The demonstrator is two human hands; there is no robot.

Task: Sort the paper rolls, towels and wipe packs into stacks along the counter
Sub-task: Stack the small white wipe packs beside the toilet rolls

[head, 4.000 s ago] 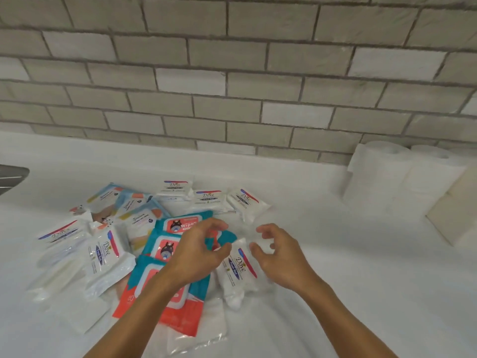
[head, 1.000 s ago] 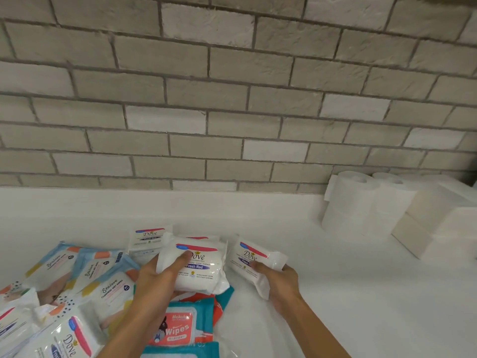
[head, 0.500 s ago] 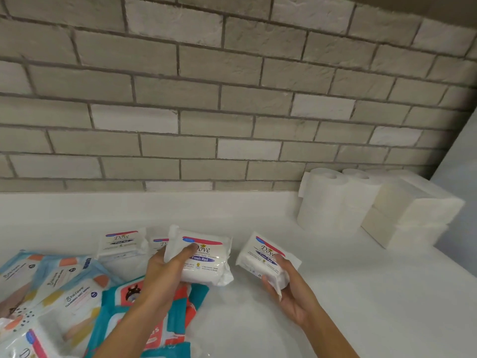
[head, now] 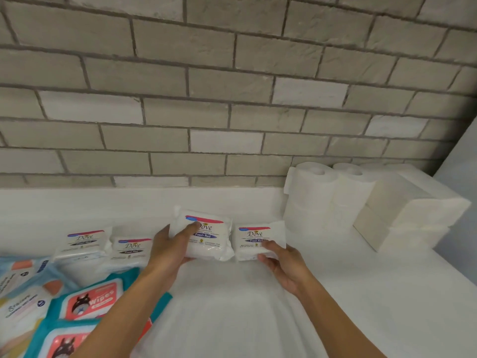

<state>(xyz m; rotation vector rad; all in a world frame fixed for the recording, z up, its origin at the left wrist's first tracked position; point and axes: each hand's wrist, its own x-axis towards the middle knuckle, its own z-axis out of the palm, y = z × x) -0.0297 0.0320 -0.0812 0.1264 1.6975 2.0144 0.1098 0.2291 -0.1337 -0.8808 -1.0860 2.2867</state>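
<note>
My left hand (head: 170, 246) grips a white Dove wipe pack (head: 206, 236) by its left side, thumb on its face, held just above the counter. My right hand (head: 281, 262) holds a second white Dove pack (head: 254, 240) from below and the right; the two packs sit side by side, nearly touching. Two more Dove packs (head: 84, 242) (head: 130, 250) lie to the left near the back. Teal and red wipe packs (head: 90, 302) and pale blue packs (head: 20, 280) lie heaped at the lower left.
Stacked white paper rolls (head: 322, 195) stand against the brick wall at the right, with folded white paper towel stacks (head: 407, 215) beside them in the corner. The white counter (head: 361, 293) runs to a side wall on the right.
Both hands have carried their Dove packs farther toward the wall and rolls. The right-hand pack has turned to face up, level beside the left one. The camera view has shifted right.
</note>
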